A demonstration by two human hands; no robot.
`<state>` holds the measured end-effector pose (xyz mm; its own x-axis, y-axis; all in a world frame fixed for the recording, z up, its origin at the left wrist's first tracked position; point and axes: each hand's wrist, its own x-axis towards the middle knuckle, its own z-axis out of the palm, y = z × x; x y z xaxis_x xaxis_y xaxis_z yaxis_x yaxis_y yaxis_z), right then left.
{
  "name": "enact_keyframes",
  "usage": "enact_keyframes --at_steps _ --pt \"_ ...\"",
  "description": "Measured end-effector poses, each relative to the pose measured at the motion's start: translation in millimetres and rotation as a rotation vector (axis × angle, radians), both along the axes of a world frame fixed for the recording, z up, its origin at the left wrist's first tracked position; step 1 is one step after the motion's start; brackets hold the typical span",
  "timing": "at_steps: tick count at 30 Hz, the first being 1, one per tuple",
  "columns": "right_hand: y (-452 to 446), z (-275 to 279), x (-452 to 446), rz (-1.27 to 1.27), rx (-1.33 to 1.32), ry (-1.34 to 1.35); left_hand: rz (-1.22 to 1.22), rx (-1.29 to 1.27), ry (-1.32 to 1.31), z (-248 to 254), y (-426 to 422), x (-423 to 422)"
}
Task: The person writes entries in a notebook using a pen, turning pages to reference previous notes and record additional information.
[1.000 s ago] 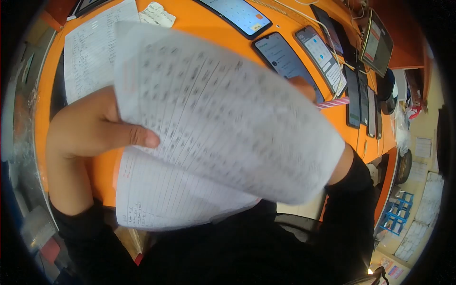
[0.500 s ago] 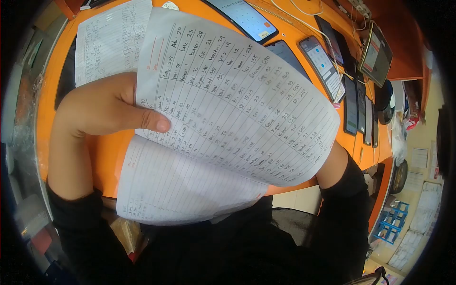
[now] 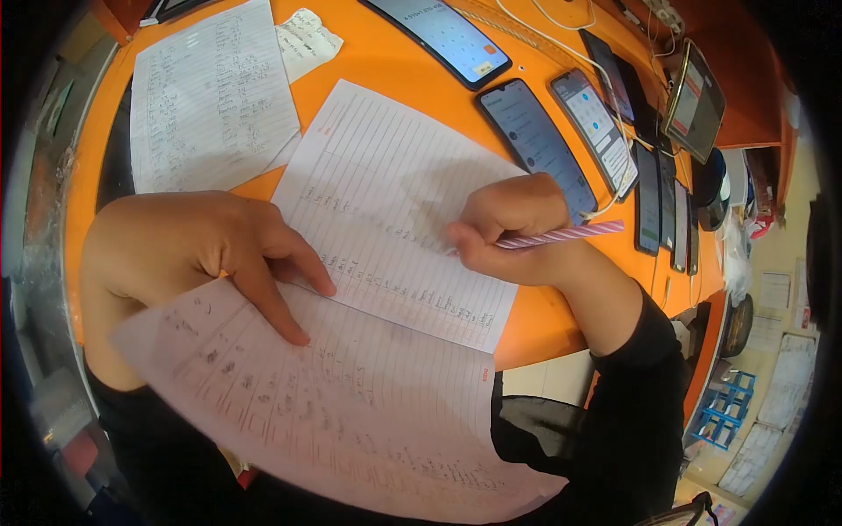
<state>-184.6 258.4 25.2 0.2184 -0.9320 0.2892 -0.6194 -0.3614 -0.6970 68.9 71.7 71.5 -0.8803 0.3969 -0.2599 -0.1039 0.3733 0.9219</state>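
Observation:
A lined notebook (image 3: 410,167) lies spread out over the edge of the orange table, with handwriting on its upper page. Its lower page (image 3: 351,421) curls toward my body and overlaps part of my left wrist. My left hand (image 3: 206,241) rests near the notebook's fold, thumb and fingers stretched apart, the tips touching the paper. In my right hand (image 3: 513,223) is a pink-and-white striped pen (image 3: 570,234), gripped with the fingers curled over the upper page. The hand hides the pen's tip.
Loose written sheets (image 3: 206,96) and a torn note (image 3: 307,42) lie at the upper left. A phone showing a calculator (image 3: 443,35) is at the top. Beside the notebook are a dark phone (image 3: 537,136) and a lit phone (image 3: 595,127), with more phones and cables along the right.
The raised, densely written page has been turned down toward me, exposing a page with less writing. My left hand has moved onto the fold. My right hand, earlier behind the page, now shows with the pen.

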Motion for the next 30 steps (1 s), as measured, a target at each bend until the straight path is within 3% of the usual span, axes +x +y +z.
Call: enact_keyframes --at_steps 3,9,21,30 --pt "-2.4 -0.9 1.9 -0.006 -0.087 0.024 0.004 -0.003 0.0 -2.7 -0.6 0.3" --pt "-3.1 3.4 -0.7 0.056 -0.005 0.122 0.034 0.002 0.007 -3.2 1.7 0.7" --pt "-3.8 -0.1 2.9 0.039 -0.015 -0.082 0.049 -0.023 -0.018 -4.0 2.7 1.7" --pt "-2.1 3.2 -1.0 0.051 0.054 0.056 0.034 0.006 -0.032 -4.3 1.7 1.3"
